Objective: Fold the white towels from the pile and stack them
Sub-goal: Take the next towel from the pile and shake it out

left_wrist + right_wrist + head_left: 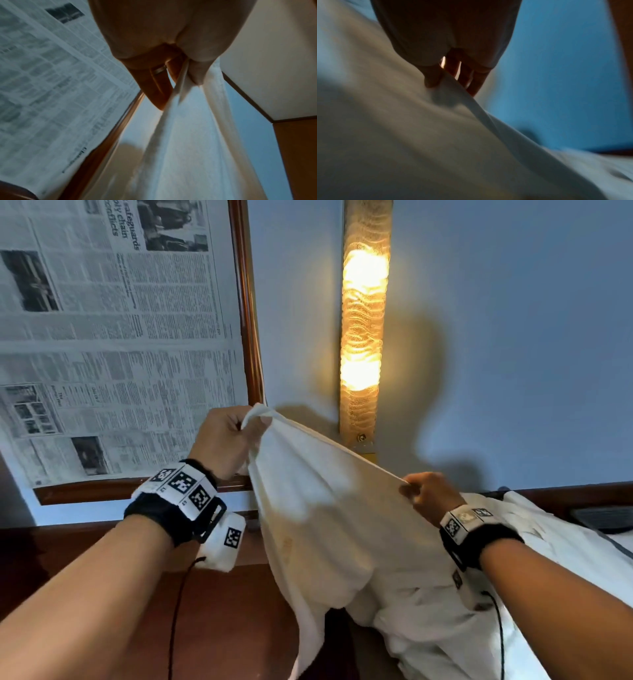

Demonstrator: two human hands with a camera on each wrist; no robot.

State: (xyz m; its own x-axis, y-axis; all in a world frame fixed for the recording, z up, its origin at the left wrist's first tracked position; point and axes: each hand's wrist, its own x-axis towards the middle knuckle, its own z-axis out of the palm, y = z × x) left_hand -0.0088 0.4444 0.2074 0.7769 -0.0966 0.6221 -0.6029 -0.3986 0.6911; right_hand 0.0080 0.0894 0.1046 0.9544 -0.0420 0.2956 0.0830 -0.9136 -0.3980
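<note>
1. A white towel (329, 518) hangs in the air between two raised hands, its top edge pulled into a taut line sloping down from left to right. The rest drapes in soft folds toward a heap of white cloth (445, 628) lower right, probably the pile; whether the heap lies on a bed or a bench cannot be told.
2. The left hand (222, 440) pinches one top corner, fingers curled round the bunched hem; a ring (160, 70) shows on one finger.
3. The right hand (431, 496) pinches the top edge further along, thumb (432, 77) against fingers, its grip closed on the cloth.
4. The towel looks light, limp and thin, with a faint yellowish stain mid-panel. It will likely sag wherever unsupported, so corners and hems seem the best places to hold.
5. Both wrists wear black bands (164, 518) carrying white blocks printed with square black codes.
6. Behind are a blue wall (513, 337), a lit amber wall lamp (364, 320) with rippled glass, and newspaper (113, 337) in a brown wooden frame.
</note>
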